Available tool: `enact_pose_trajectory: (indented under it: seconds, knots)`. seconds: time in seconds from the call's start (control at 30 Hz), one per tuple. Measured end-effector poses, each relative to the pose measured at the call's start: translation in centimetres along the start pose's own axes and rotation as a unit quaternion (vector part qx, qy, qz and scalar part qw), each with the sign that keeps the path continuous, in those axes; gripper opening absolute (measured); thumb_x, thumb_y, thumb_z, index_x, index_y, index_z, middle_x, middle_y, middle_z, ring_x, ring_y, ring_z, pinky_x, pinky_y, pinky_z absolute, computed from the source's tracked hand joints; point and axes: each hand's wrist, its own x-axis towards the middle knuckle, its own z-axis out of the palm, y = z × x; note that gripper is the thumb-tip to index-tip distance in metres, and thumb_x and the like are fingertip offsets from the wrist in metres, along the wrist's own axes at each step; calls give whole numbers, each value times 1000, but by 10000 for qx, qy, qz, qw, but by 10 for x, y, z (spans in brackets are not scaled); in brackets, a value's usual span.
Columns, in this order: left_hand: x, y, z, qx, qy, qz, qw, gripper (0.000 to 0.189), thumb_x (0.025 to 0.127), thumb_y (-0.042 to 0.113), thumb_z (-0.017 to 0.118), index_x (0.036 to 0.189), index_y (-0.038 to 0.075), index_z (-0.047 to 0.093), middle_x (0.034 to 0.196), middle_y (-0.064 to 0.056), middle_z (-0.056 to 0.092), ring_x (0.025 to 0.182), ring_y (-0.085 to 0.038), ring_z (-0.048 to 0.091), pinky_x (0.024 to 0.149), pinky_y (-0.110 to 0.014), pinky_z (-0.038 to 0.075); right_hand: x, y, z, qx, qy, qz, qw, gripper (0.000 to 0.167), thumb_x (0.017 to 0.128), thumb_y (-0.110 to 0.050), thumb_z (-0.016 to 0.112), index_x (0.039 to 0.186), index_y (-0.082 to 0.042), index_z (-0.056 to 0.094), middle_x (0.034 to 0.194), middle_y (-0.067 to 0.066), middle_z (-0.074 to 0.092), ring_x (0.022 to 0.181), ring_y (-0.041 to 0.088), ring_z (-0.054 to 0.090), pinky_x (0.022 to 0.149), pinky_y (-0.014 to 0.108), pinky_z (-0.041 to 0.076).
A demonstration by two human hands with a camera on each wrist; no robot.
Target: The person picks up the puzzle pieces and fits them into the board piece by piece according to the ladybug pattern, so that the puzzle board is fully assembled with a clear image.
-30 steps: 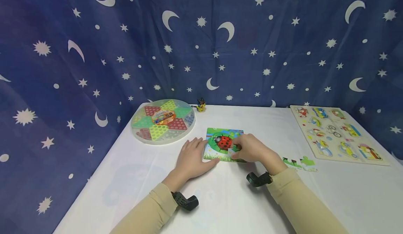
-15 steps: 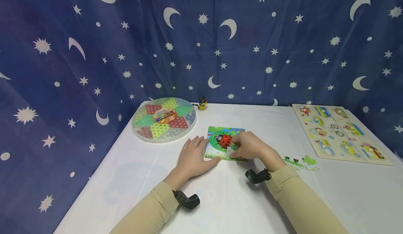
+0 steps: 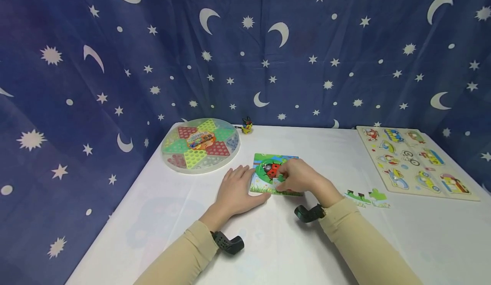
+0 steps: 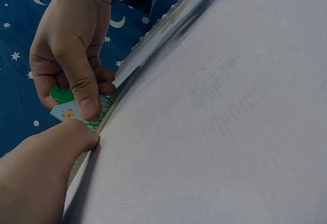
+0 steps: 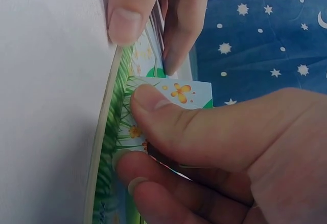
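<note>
A square ladybug jigsaw puzzle (image 3: pixel 262 187) lies on the white table in the head view. My left hand (image 3: pixel 235 193) rests at its left side, fingers extended along the edge and thumb at the near rim. Over the lower right part of the board, my right hand (image 3: pixel 303 176) pinches a jigsaw piece (image 5: pixel 181 92) between thumb and fingers. That piece carries an orange butterfly, grass blades and a green patch. In the left wrist view it stands tilted above the board, its lower part close to the grassy border. The right hand covers the board's right portion.
Loose jigsaw pieces (image 3: pixel 377 195) lie right of the right wrist. A wooden peg puzzle board (image 3: pixel 416 176) is at the far right. At the back left are a round Chinese checkers board (image 3: pixel 199 165) and a small yellow figurine (image 3: pixel 246 125). A starry blue curtain (image 3: pixel 230 42) hangs behind.
My right hand has shifted slightly left over the puzzle, with the piece still pinched. My left hand stays at the board's left edge. The head view has shifted a little.
</note>
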Motion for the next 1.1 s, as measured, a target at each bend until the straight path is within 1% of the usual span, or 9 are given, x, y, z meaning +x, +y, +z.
enact_pose_trajectory:
  seconds: [0.1,0.17,0.33,0.43,0.67,0.83,1.0,1.1]
  knots:
    - [0,0,0,9,13,9,10000,90,84,72,64,148,11,53,152,-12,49,145,-31,39,123,-49,21,1,-3,2,-28,9,-74,10000,21,82,-15,88,76,-15,68,66,-1,56,58,13,56,60,30,39]
    - [-1,0,0,7,16,12,10000,90,84,72,63,148,11,53,152,-12,49,145,-31,39,123,-49,21,2,-5,3,-99,30,-154,9998,22,82,-16,89,76,-15,67,65,-2,55,58,13,53,59,29,38]
    - [-1,-1,1,13,23,23,10000,90,84,72,63,148,10,54,151,-12,50,146,-31,39,123,-49,21,4,-9,4,-161,36,-265,9995,19,81,-16,89,79,-15,70,63,-3,56,56,12,52,58,28,37]
    - [-2,0,0,14,51,47,10000,89,84,72,63,148,11,54,151,-13,50,145,-31,39,123,-50,21,5,-12,4,-148,4,-269,9995,16,82,-15,88,83,-14,72,62,-2,58,54,11,57,58,27,38]
    - [-3,1,0,-57,74,110,9999,90,83,71,63,148,9,54,151,-13,50,145,-32,40,122,-51,22,7,-18,6,-182,-18,-274,9995,16,83,-15,87,84,-14,71,61,-2,59,52,11,59,57,27,37]
    - [-3,0,-1,26,77,119,9999,91,83,72,63,149,9,54,152,-13,50,145,-31,40,122,-51,23,8,-23,6,-292,-17,-296,9991,17,83,-17,88,81,-16,71,60,-4,60,54,11,56,57,27,39]
    - [-2,0,-3,-9,104,117,9999,90,83,71,64,148,9,54,152,-13,50,145,-30,40,122,-51,23,11,-27,5,-454,-28,-353,9983,21,82,-18,88,76,-17,68,59,-4,56,55,11,49,57,27,35]
    - [-2,0,-3,-12,78,107,9999,91,83,71,64,149,9,54,152,-12,50,146,-30,39,123,-50,22,12,-27,6,-485,-78,-318,9983,19,83,-18,88,78,-17,70,58,-4,57,54,12,49,56,27,34]
